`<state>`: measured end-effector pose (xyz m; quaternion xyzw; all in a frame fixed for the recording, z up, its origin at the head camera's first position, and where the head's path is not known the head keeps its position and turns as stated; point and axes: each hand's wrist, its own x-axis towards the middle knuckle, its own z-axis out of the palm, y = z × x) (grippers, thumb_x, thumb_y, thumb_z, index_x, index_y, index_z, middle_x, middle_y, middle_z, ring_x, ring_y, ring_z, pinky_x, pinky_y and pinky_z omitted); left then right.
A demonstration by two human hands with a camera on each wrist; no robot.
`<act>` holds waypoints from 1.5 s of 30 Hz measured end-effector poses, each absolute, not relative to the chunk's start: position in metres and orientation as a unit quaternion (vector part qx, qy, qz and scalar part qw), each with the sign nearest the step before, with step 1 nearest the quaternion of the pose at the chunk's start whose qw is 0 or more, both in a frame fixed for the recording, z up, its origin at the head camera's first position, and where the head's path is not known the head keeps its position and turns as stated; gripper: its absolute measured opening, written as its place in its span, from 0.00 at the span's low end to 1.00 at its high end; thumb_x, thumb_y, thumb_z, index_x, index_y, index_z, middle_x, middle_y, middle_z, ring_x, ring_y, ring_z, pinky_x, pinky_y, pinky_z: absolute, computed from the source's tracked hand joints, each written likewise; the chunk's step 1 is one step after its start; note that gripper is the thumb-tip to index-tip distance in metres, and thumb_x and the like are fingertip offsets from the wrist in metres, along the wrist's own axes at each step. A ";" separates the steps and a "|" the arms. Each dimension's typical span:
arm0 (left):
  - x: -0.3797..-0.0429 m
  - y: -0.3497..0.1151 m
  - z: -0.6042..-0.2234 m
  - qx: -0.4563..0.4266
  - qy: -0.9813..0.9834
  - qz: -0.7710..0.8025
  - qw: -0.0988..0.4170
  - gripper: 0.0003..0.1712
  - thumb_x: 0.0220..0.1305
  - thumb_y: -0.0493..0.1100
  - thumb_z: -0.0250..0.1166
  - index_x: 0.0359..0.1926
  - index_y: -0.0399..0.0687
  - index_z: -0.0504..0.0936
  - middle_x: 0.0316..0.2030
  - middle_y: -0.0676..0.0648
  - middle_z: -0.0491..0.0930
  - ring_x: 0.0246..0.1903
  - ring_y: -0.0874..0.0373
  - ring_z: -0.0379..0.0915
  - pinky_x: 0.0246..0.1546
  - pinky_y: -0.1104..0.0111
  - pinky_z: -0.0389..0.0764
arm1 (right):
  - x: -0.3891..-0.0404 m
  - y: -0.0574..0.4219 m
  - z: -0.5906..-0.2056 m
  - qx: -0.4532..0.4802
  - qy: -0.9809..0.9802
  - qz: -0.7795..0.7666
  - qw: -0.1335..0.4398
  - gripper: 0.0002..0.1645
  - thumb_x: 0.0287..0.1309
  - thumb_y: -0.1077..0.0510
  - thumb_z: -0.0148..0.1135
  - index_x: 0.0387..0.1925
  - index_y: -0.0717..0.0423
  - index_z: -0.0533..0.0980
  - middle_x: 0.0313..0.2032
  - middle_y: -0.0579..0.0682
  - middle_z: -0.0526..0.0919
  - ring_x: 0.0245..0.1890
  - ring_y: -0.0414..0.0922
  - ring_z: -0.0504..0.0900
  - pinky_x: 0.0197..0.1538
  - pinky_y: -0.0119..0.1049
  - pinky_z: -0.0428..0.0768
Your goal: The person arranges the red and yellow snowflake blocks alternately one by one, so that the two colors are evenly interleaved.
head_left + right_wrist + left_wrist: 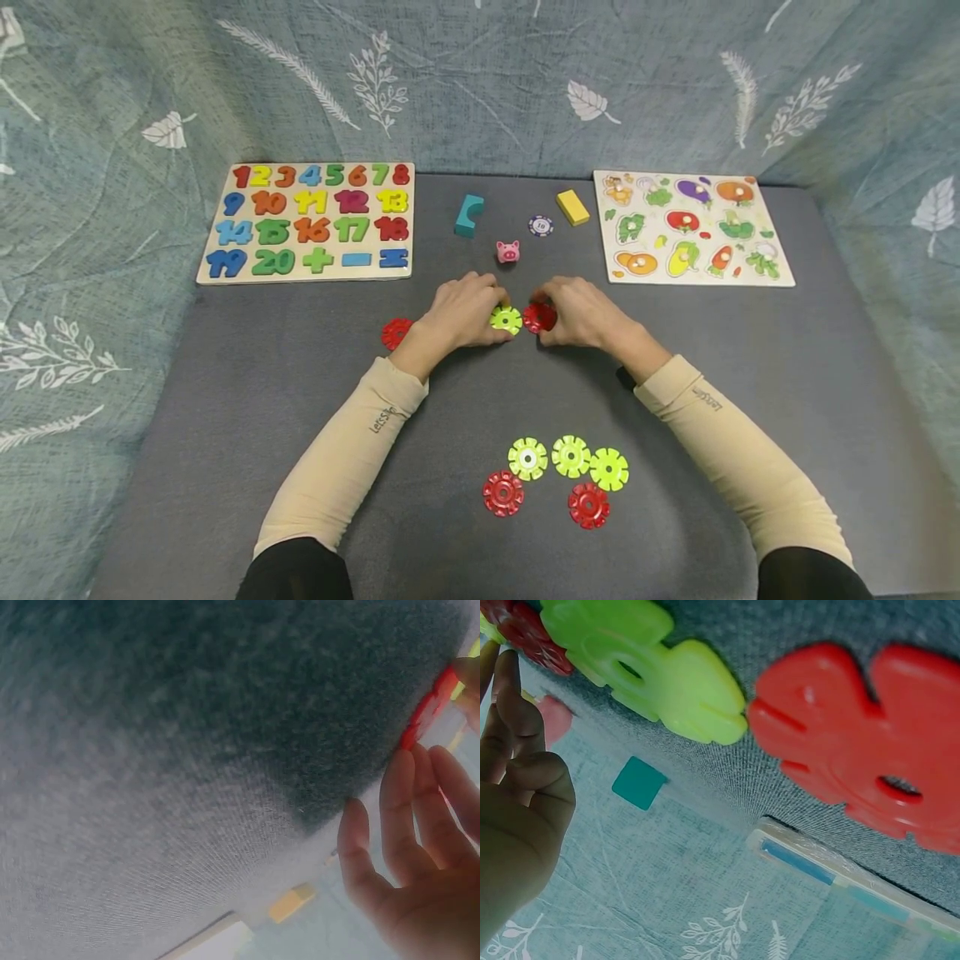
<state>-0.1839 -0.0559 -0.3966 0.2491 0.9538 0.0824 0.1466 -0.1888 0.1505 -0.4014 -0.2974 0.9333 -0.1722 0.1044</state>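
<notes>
My left hand [467, 310] pinches a lime-green notched disc [506, 321] between thumb and fingers at the middle of the table. Right beside it, my right hand [583, 313] grips a red notched disc [539, 317] by its edges. The two discs sit edge to edge. Left of them a row runs on beneath my left wrist: a red disc [855, 739], a green disc [641, 667] and a dark red disc [531, 636] show in the left wrist view. Only the row's end red disc [396, 333] shows from above.
Nearer me lie green discs [572, 457] and red discs [503, 493]. Beyond my hands are a pink pig figure [507, 252], a poker chip [541, 226], a teal arch block [468, 216] and a yellow block [573, 207]. A number board [288, 280] and vegetable board [660, 279] flank them.
</notes>
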 end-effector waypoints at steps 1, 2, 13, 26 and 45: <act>-0.184 -0.055 -0.396 0.250 0.953 0.082 0.147 0.31 0.55 0.63 0.68 0.54 0.52 0.81 0.47 0.50 0.76 0.44 0.54 0.69 0.45 0.57 0.76 | -0.189 0.151 -0.402 -0.298 0.933 -0.172 0.103 0.33 0.38 0.52 0.74 0.49 0.61 0.79 0.42 0.55 0.83 0.38 0.47 0.79 0.42 0.41 0.79; -0.184 -0.055 -0.396 0.252 0.953 0.082 0.148 0.31 0.55 0.63 0.68 0.54 0.52 0.80 0.47 0.50 0.76 0.45 0.54 0.69 0.45 0.57 0.76 | -0.189 0.152 -0.403 -0.298 0.933 -0.172 0.102 0.33 0.38 0.52 0.74 0.49 0.61 0.79 0.42 0.55 0.83 0.38 0.47 0.79 0.43 0.41 0.79; -0.188 -0.043 -0.397 0.280 0.950 0.078 0.115 0.32 0.51 0.65 0.70 0.52 0.53 0.82 0.48 0.50 0.78 0.44 0.54 0.70 0.40 0.59 0.77 | -0.188 0.156 -0.409 -0.292 0.934 -0.183 0.097 0.35 0.35 0.51 0.74 0.50 0.62 0.78 0.45 0.56 0.83 0.42 0.49 0.81 0.48 0.44 0.79; -0.195 -0.022 -0.401 0.292 0.946 0.060 0.125 0.34 0.51 0.68 0.67 0.54 0.55 0.81 0.49 0.50 0.77 0.45 0.54 0.69 0.42 0.59 0.77 | -0.182 0.170 -0.404 -0.268 0.928 -0.235 0.104 0.45 0.36 0.50 0.78 0.58 0.62 0.73 0.48 0.56 0.82 0.41 0.48 0.82 0.45 0.42 0.80; -0.198 -0.013 -0.400 0.314 0.940 0.057 0.124 0.31 0.56 0.64 0.66 0.56 0.55 0.80 0.49 0.50 0.77 0.43 0.55 0.70 0.41 0.61 0.77 | -0.173 0.182 -0.401 -0.272 0.928 -0.238 0.096 0.42 0.38 0.48 0.78 0.56 0.60 0.75 0.47 0.54 0.82 0.41 0.47 0.81 0.44 0.41 0.80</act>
